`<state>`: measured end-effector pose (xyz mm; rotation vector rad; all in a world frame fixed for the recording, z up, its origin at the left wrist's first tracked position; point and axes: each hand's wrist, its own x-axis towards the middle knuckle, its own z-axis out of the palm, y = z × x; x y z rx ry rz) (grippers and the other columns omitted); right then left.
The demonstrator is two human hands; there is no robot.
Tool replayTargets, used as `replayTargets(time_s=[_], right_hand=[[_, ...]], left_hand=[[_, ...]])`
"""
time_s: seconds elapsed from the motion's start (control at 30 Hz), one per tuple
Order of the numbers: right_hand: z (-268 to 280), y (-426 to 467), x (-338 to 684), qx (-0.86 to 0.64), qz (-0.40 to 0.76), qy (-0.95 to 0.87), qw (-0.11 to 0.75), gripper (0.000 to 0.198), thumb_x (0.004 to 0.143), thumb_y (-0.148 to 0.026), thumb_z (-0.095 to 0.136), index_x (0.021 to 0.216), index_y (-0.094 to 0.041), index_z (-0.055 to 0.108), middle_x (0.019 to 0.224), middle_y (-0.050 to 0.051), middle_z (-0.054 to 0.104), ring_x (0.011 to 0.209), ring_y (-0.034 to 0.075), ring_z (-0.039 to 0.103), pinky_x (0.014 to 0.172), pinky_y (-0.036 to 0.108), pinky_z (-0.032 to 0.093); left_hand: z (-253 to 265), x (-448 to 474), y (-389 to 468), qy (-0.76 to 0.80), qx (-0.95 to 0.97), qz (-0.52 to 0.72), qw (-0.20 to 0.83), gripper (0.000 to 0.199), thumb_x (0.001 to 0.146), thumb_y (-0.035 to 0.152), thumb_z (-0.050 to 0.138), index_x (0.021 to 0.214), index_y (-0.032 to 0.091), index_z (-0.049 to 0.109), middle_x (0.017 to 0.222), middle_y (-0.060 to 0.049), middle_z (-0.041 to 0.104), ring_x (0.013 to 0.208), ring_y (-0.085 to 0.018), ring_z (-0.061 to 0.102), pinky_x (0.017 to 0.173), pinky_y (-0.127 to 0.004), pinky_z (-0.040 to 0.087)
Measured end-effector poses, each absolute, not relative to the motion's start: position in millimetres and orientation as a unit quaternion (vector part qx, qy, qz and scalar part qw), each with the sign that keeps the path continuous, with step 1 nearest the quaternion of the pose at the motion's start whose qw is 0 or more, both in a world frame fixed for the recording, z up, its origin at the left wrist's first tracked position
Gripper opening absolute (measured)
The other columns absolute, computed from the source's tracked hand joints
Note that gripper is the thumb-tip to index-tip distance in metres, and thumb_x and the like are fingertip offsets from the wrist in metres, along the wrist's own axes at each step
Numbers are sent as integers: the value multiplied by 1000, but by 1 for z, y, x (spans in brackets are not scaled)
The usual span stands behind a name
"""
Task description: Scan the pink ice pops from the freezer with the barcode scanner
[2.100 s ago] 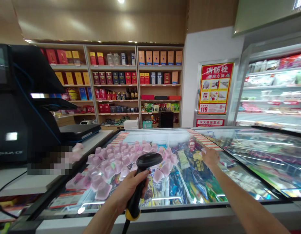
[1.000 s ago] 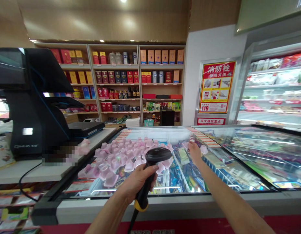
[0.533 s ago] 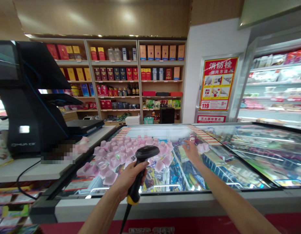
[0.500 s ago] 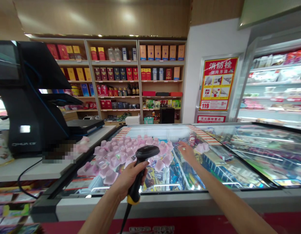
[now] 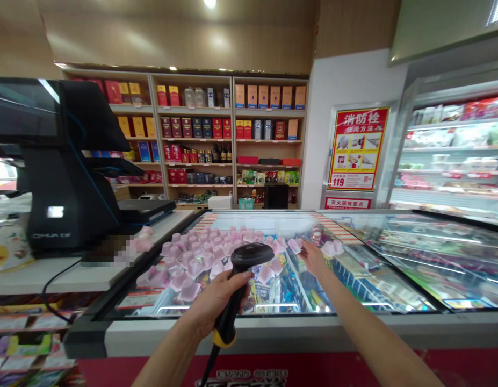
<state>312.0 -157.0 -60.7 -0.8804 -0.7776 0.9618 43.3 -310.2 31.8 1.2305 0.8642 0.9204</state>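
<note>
My left hand [image 5: 218, 301] is closed round the grip of a black-and-yellow barcode scanner [image 5: 249, 257], its head up and its cable hanging down. My right hand [image 5: 316, 260] reaches out over the glass top of a chest freezer [image 5: 297, 330]. Between its thumb and fingers is a small pink cup [image 5: 295, 245], like a jelly cup. A spread of similar pink cups [image 5: 188, 263] covers the left part of the glass, partly hidden behind the scanner. Right of my right hand lie a few more pink cups [image 5: 332, 248].
To the left, a black checkout scale [image 5: 75, 177] stands on a white counter [image 5: 99, 277]. Beyond the freezer are shelves of boxed goods [image 5: 196, 129] and a red fire-hydrant sign [image 5: 358, 150]. A lit display cooler [image 5: 454, 145] stands at the right.
My right hand has closed on a pink cup beside the main spread; before, its fingers held nothing visible. The scanner stays in my left hand. The view has shifted slightly.
</note>
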Motion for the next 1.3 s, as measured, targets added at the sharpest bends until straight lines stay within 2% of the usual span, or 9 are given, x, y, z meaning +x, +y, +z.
replayTargets(time_s=[0.13,0.37,0.63,0.7,0.8,0.97,1.03,1.17,1.3], right_hand=[[-54,-154,312,-346,511,-275,737,1,61,-20,53,61,-20,53,56,-2,60,57,13,56,56,26,47],[-57,-146,315,-328,496,-279,754,4,61,-23,53,63,-22,50,56,-3,59,58,13,56,59,29,47],[-71,-137,352,-488,279,-364,743,27,58,-36,51,80,-20,53,61,-1,58,58,15,53,56,29,43],[-75,-136,367,-553,162,-410,707,32,60,-36,48,85,-17,54,71,3,60,63,16,53,60,30,42],[-84,-134,392,-637,-31,-493,592,32,64,-31,43,87,-14,56,82,9,60,72,20,52,68,34,39],[-87,-130,399,-672,-190,-528,483,26,65,-22,42,83,-12,57,85,13,57,86,25,48,78,39,34],[-84,-128,375,-657,-201,-552,472,28,66,-21,42,89,-13,55,93,12,56,91,25,46,80,39,33],[-79,-124,307,-578,-95,-715,382,38,65,-15,42,103,-13,50,101,10,55,94,21,46,84,33,32],[-79,-122,274,-615,-82,-724,302,43,62,-15,49,105,-12,49,102,13,52,97,24,44,83,34,32]], left_hand=[[35,50,-314,369,536,392,650,25,66,39,55,68,14,50,57,2,50,44,-6,45,43,-20,34],[39,59,-316,391,531,394,641,25,65,38,56,66,15,46,55,3,49,41,-5,43,40,-19,32],[28,59,-298,397,531,383,643,26,66,39,55,64,14,48,54,3,49,42,-5,44,42,-19,33],[25,57,-293,404,525,389,640,26,66,39,55,65,14,49,54,3,49,42,-5,43,42,-19,33],[19,52,-287,401,533,394,632,26,67,39,54,66,14,50,53,3,48,42,-6,43,41,-19,33],[9,41,-281,397,532,412,624,26,67,39,53,64,14,49,53,3,48,43,-6,43,42,-21,33],[9,38,-282,402,521,417,626,26,67,39,54,63,14,48,53,2,48,42,-6,43,43,-21,33],[14,35,-288,413,511,428,620,26,65,39,55,61,14,47,50,3,48,41,-6,42,42,-20,32],[19,31,-296,424,504,424,622,25,64,39,56,65,15,47,53,3,50,41,-6,43,41,-19,32]])
